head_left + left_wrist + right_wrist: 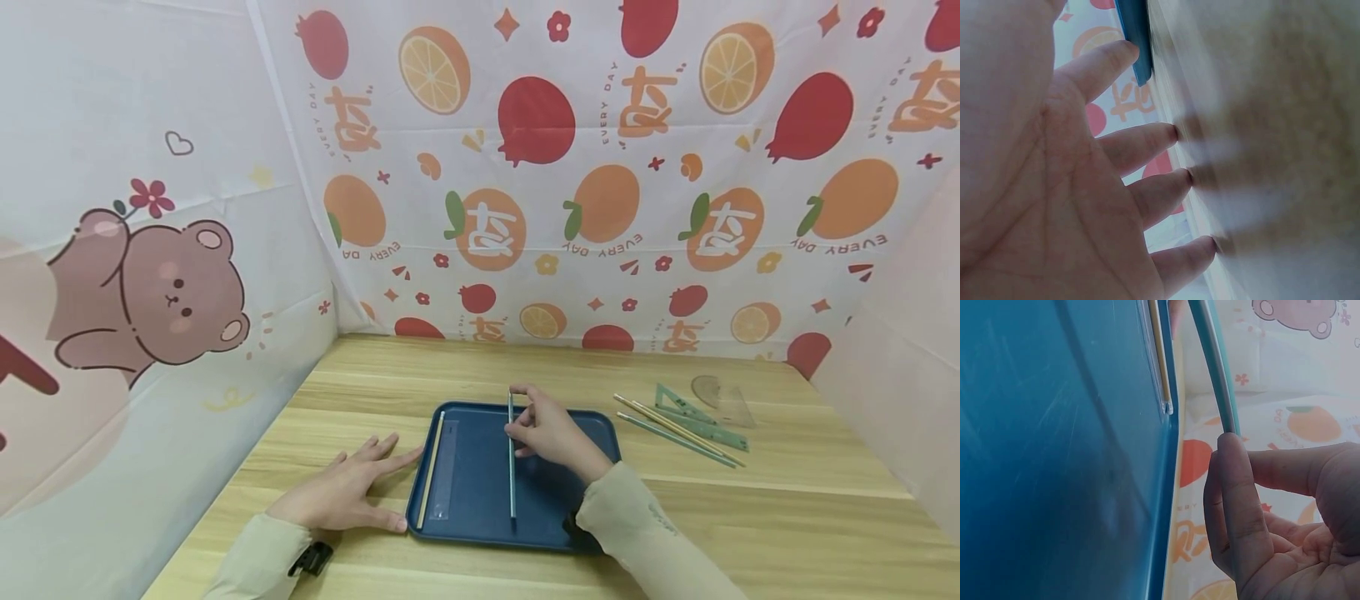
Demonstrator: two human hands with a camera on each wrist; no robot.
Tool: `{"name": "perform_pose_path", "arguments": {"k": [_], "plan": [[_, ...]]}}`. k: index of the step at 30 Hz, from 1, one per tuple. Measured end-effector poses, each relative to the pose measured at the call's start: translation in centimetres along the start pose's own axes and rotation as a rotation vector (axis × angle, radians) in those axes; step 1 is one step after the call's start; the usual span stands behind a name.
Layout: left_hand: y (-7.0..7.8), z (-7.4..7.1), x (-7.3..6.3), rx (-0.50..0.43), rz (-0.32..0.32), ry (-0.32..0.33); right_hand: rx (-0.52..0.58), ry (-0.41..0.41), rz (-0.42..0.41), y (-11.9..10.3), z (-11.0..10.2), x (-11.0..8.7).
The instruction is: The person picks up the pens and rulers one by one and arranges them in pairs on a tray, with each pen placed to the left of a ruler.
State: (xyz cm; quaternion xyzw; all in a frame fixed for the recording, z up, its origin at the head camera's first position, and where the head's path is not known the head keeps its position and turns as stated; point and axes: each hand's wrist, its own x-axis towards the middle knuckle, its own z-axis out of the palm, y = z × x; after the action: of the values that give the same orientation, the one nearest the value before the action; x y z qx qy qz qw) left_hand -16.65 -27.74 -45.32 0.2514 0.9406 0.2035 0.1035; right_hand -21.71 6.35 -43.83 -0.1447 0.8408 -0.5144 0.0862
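My right hand [551,429] pinches a teal pencil [512,475] near its far end, over the middle of a blue tray [480,537]. The right wrist view shows the pencil [1217,362] held between thumb and fingertips, apart from the tray floor. Along the tray's left side lies a yellow pencil [430,475], with a clear ruler [446,471] beside it. My left hand [348,492] rests with spread fingers at the tray's left edge. In the left wrist view, its fingertips [1182,178] meet the table and one finger is at the tray corner [1141,62].
Right of the tray lie several pencils [678,437], a green set square [682,405], a green ruler [712,432] and a clear protractor [723,400]. The wooden table [810,517] meets a fruit-printed cloth [600,125] behind and a bear-printed cloth [180,283] at left.
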Motion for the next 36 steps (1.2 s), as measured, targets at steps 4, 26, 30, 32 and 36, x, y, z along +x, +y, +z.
{"name": "perform_pose_path", "arguments": {"k": [4, 26, 30, 32, 36], "plan": [[-0.1, 0.1, 0.0, 0.000, -0.003, -0.001, 0.003, -0.013, -0.004, -0.1, 0.6, 0.3], [-0.3, 0.2, 0.1, -0.002, -0.014, -0.001, -0.054, -0.041, 0.036, -1.1, 3.9, 1.8], [-0.3, 0.2, 0.1, 0.000, -0.013, 0.000, -0.062, -0.031, 0.057, -1.3, 4.5, 2.0], [-0.3, 0.2, 0.2, 0.002, -0.013, 0.000, -0.059, -0.026, 0.070, -1.4, 4.8, 2.1], [-0.2, 0.1, 0.1, -0.001, -0.018, -0.007, -0.061, -0.024, 0.086, -1.6, 5.4, 2.3]]}}
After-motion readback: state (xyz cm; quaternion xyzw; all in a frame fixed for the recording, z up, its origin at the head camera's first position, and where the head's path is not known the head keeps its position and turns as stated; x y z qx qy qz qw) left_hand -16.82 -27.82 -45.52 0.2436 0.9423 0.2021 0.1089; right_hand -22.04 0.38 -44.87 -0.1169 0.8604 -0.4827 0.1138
